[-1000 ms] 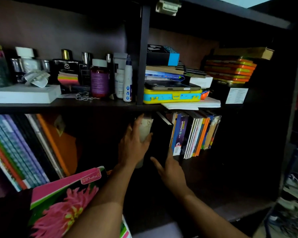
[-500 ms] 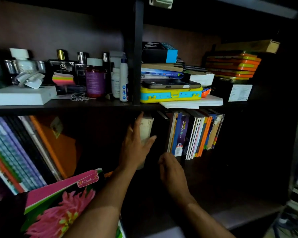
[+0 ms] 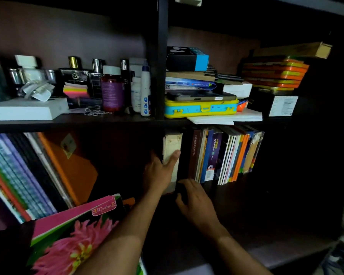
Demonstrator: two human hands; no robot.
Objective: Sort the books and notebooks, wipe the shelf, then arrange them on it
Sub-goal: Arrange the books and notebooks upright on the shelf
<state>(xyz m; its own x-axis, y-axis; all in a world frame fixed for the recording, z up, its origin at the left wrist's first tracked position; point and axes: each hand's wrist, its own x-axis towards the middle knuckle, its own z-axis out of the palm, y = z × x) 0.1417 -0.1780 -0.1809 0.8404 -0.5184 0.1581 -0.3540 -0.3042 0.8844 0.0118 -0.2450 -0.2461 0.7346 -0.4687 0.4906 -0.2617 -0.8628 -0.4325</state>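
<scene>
Your left hand (image 3: 159, 173) grips a thick cream-edged book (image 3: 172, 155) standing upright on the lower shelf (image 3: 266, 197), thumb laid across its page edges, fingers hidden behind it. Your right hand (image 3: 195, 201) sits at the book's foot with fingers curled down; you cannot tell whether they hold anything in the dark. Just right of the book stands a row of books (image 3: 224, 155), starting with a brown business organiser (image 3: 194, 153). Leaning notebooks (image 3: 18, 175) fill the left bay, and a pink flower-covered notebook (image 3: 74, 235) lies under your left forearm.
</scene>
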